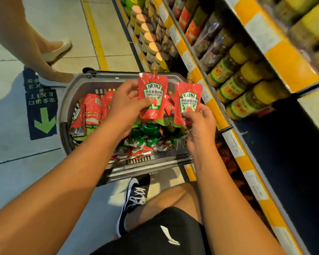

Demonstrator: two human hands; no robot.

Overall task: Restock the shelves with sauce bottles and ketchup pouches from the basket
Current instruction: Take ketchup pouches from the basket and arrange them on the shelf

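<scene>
Head view, looking down at a grey plastic basket [70, 96] on the floor [11, 162], right next to the shelving

Left hand [125, 109] pinches a red Heinz tomato ketchup pouch [152, 94] at its lower left edge, thumb on the front face, fingers behind. Pouch upright, label facing the camera, spout up, held above the basket

Right hand [199, 124] grips a second Heinz pouch [188, 103] at its bottom edge, thumb on the front. Also upright with the label facing the camera, just beside the first one and slightly lower; their edges are near, can't tell if they touch

The basket holds more red ketchup pouches [92, 109] lying on their sides at the left, and a heap of green and red foil sachets [147, 133] in the middle. Handle folded down at the far rim

Shelves [217, 115] on the right have yellow edge strips with white price tags. Yellow-lidded jars [247, 100] sit on the level nearest the hands, dark sauce bottles [210, 39] further back, tan-lidded jars [151, 46] on the lowest far shelf. The shelf bay right of the right forearm is dark, contents unclear

Own knee, black shorts and black sneaker [134, 199] at the bottom. Another person's legs and pale shoe [57, 50] top left, beside a blue floor sticker reading EXIT with a green arrow [44, 120]
</scene>
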